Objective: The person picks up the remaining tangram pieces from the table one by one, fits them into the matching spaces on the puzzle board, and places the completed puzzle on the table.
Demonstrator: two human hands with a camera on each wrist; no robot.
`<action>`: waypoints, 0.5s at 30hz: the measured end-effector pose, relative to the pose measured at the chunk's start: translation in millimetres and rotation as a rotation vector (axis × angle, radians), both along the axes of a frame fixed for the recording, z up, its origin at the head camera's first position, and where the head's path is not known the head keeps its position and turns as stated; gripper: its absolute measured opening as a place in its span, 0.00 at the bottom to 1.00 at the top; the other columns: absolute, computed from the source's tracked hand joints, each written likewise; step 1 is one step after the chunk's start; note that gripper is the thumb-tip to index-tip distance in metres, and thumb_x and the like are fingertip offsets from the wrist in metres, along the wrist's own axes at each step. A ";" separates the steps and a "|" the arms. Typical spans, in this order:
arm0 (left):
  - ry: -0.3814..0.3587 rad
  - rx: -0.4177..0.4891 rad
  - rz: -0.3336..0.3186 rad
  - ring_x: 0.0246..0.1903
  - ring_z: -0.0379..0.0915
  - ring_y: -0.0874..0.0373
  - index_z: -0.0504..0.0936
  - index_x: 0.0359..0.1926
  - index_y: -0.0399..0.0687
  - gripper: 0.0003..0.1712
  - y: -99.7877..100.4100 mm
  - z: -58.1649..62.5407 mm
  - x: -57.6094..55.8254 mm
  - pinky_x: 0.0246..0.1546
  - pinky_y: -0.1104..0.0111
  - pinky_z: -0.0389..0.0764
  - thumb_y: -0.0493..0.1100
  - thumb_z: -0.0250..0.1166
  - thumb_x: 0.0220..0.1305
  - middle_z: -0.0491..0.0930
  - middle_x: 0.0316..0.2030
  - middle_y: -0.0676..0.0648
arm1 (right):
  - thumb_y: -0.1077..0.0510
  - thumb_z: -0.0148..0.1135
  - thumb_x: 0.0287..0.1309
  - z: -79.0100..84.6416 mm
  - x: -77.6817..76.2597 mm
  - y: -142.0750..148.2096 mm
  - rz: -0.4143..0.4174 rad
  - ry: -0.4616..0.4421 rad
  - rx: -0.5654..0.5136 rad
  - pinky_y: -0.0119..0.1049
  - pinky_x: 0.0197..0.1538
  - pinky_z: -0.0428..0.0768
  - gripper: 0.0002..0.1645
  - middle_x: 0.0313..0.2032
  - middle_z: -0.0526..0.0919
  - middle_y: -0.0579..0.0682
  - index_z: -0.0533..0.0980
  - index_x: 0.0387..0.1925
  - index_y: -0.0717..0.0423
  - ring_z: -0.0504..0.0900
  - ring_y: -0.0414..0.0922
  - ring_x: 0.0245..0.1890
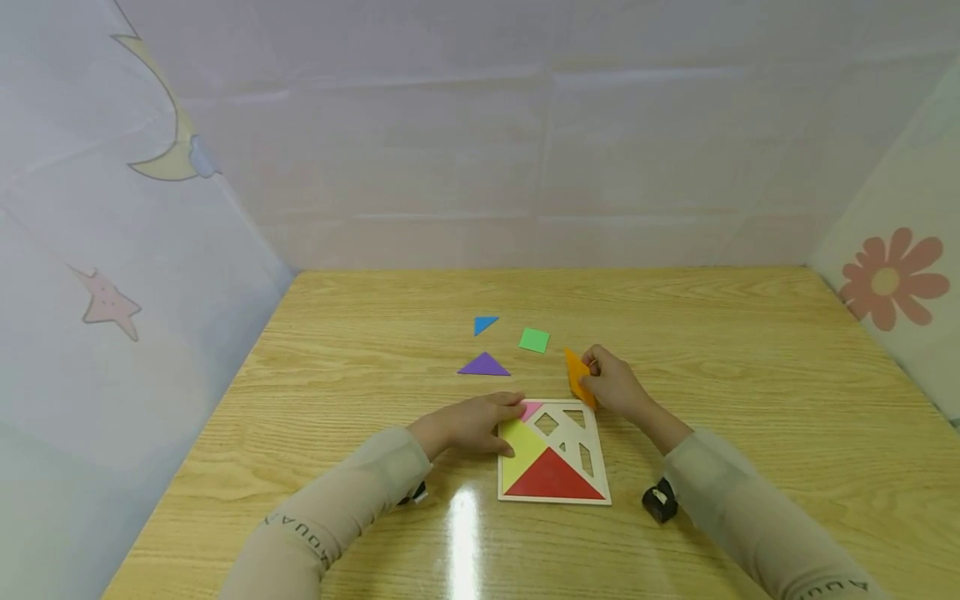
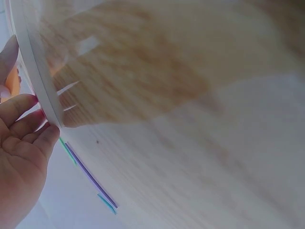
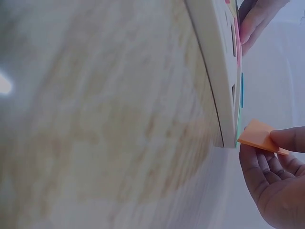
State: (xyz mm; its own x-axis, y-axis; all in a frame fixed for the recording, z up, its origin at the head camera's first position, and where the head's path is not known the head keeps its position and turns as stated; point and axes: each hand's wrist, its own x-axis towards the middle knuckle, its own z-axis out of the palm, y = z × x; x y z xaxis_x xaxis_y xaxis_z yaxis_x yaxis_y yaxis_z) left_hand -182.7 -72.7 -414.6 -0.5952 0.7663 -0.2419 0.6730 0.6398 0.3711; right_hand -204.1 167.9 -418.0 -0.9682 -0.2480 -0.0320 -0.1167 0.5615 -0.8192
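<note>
Beside board (image 1: 573, 437), right hand (image 1: 612, 385) pinching, seemingly raised

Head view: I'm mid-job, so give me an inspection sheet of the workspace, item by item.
Surface: wood-grain table, glare streak near the front.
Job's things: board with pink piece, yellow piece and red piece seated; blue piece, green piece and purple piece loose beyond it.
Clutter: black items by the sleeves; whether they touch the table is unclear.
Left grip: rests on the board's left side.
Right grip: holds the orange piece, tilted, by the board's far right corner.
Cables: nothing seen.
Surroundings: pale walls printed with moon, star and flower.
</note>
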 end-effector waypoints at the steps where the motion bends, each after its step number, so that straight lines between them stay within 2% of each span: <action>1: 0.000 0.000 0.000 0.61 0.47 0.55 0.58 0.62 0.42 0.39 0.0 0.1 0.0 0.58 0.70 0.51 0.51 0.62 0.52 0.52 0.63 0.46 | 0.69 0.50 0.51 0.2 0.4 0.0 0.000 -0.002 -0.001 0.26 0.16 0.62 0.09 0.24 0.63 0.52 0.64 0.36 0.66 0.61 0.41 0.16; 4: -0.002 0.000 -0.002 0.61 0.47 0.55 0.58 0.62 0.42 0.39 -0.1 -0.2 -0.3 0.59 0.70 0.51 0.51 0.62 0.52 0.51 0.63 0.46 | 0.69 0.50 0.52 1.3 1.6 -0.3 0.015 -0.013 -0.008 0.26 0.17 0.63 0.09 0.24 0.63 0.53 0.63 0.37 0.66 0.62 0.41 0.17; 11: 0.006 0.007 -0.013 0.61 0.47 0.54 0.58 0.62 0.42 0.39 -0.3 -2.0 -2.2 0.58 0.70 0.51 0.52 0.61 0.52 0.51 0.63 0.45 | 0.70 0.51 0.51 4.5 3.7 -1.5 0.032 0.003 0.000 0.30 0.25 0.66 0.09 0.27 0.66 0.53 0.64 0.36 0.67 0.64 0.45 0.27; 15: 0.007 0.000 -0.012 0.61 0.47 0.54 0.58 0.62 0.42 0.39 -0.2 -2.4 -2.5 0.58 0.70 0.51 0.52 0.61 0.52 0.51 0.63 0.45 | 0.70 0.52 0.51 4.4 4.0 -1.6 0.037 -0.002 -0.005 0.30 0.25 0.66 0.09 0.28 0.66 0.54 0.64 0.36 0.67 0.64 0.46 0.28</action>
